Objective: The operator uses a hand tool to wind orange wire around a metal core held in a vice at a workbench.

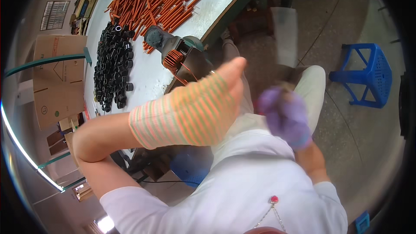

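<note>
My left hand [190, 112], in a striped glove that leaves the fingertips bare, reaches across in front of my body. Its back faces up, and the rest of its fingers are hidden or blurred. Just beyond it, at the table's edge, stands a dark grey-green metal fixture [193, 52]. A coil of copper-coloured wire [173, 59] sits at this fixture, loose wire ends hanging from it. Over my lap on the right is my right hand [284, 115] in a purple glove, smeared by motion. Whether it holds anything cannot be made out.
On the white table [145, 76] lie a heap of orange-copper coiled rods [160, 0] and a spread of black rings [112, 65]. A cardboard box [58, 76] stands left, beside a green bar [47, 63]. A blue plastic stool [368, 76] is on the floor at right.
</note>
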The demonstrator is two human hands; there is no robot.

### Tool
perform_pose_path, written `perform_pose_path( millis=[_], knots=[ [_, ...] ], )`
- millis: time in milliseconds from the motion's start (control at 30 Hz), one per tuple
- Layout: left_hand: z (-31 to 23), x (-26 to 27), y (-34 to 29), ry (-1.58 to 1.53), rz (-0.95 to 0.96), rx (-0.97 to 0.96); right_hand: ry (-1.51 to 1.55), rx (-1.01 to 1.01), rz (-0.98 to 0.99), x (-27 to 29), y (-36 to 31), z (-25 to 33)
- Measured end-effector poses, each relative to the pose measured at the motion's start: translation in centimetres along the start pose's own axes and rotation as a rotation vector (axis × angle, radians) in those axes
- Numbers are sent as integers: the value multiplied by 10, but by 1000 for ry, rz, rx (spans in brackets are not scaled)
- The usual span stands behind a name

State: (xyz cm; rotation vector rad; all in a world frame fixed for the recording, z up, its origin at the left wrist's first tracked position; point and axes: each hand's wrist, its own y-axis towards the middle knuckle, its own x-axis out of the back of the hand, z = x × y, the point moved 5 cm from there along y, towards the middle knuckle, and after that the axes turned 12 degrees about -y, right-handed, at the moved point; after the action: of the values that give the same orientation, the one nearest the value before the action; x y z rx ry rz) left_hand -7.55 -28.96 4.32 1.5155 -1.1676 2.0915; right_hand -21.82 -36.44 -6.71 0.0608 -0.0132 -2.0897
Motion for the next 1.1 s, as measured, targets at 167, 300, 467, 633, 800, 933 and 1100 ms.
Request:
perform_pose_path(
  millis=[167,300,467,633,800,933,1100],
  knots=[
    [46,38,-14,91,-434,179,702,-617,677,-41,-19,-13],
    [129,65,-33,-116,-597,404,1089,-586,711,-68,-13,2],
    [120,25,-89,-196,-898,634,1078,-597,658,-101,31,1],
    [102,-29,-122,-992,-818,999,406,-523,525,-39,-13,-17],
    [66,29,-61,-205,-571,574,-63,-298,417,21,-49,11],
    [43,31,-10,-44,-337,250,450,-278,37,11,-16,16],
    [113,34,-61,118,-664,444,670,-465,551,-46,-3,9]
  ],
)
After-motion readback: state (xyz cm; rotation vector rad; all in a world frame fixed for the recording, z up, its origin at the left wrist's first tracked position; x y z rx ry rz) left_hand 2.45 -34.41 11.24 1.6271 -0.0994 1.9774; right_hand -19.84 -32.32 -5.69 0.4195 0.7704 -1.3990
